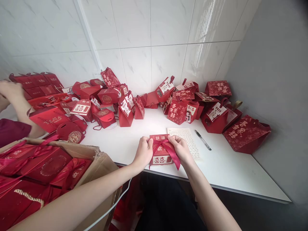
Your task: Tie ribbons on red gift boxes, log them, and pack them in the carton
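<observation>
A small red gift box point(160, 157) with white panels and gold characters lies on the white table point(228, 170) near its front edge. A red satin ribbon point(173, 156) crosses the box top. My left hand point(143, 153) is closed, pinching the ribbon at the box's left side. My right hand point(181, 149) is closed too, pinching the ribbon at the box's right side, with a ribbon tail hanging below it.
A lined sheet of paper point(190, 141) and a pen point(202, 140) lie just right of the box. Several red gift boxes and bags point(178, 110) crowd the back by the tiled wall. A cardboard carton point(101, 160) of red boxes stands at left. Another person's hand point(11, 91) is far left.
</observation>
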The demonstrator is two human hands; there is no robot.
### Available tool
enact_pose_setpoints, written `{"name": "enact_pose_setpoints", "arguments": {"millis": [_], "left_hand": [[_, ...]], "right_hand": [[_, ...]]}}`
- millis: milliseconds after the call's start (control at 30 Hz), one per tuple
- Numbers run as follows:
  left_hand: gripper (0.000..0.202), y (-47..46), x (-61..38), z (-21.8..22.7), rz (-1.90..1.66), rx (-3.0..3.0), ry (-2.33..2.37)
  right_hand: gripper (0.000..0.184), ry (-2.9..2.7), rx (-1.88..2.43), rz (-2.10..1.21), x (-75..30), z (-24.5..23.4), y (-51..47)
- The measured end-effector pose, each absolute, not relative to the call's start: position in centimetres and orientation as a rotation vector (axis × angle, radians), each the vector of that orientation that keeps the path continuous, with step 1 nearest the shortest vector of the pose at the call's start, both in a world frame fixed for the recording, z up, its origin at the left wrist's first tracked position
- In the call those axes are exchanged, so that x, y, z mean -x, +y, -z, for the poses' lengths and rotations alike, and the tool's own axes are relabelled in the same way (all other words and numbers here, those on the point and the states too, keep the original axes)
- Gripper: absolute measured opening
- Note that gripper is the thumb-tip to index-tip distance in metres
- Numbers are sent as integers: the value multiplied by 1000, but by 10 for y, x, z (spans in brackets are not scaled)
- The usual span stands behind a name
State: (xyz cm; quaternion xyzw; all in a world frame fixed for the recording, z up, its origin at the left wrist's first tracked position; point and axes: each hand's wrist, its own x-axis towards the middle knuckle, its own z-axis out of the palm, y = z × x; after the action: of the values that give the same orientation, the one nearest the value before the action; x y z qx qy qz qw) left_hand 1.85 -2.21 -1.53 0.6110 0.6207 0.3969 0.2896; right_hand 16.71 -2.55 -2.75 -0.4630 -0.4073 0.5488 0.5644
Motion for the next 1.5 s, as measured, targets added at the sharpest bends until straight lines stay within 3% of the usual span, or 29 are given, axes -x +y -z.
{"name": "enact_pose_setpoints", "arguments": {"millis": [533,1367,1500], "left_hand": [[34,-22,-15,6,-1037,-1329,1421],[40,-20,12,-9,-722,-1311,1060],[43,-15,18,-17,-722,-1217,1140]], "right_hand": [[38,-1058,1079,-1225,-181,34,-30],[45,-1140,1109,-1236,-189,34,-29],[54,-1215,1238,-1003,-204,33,-35]]}}
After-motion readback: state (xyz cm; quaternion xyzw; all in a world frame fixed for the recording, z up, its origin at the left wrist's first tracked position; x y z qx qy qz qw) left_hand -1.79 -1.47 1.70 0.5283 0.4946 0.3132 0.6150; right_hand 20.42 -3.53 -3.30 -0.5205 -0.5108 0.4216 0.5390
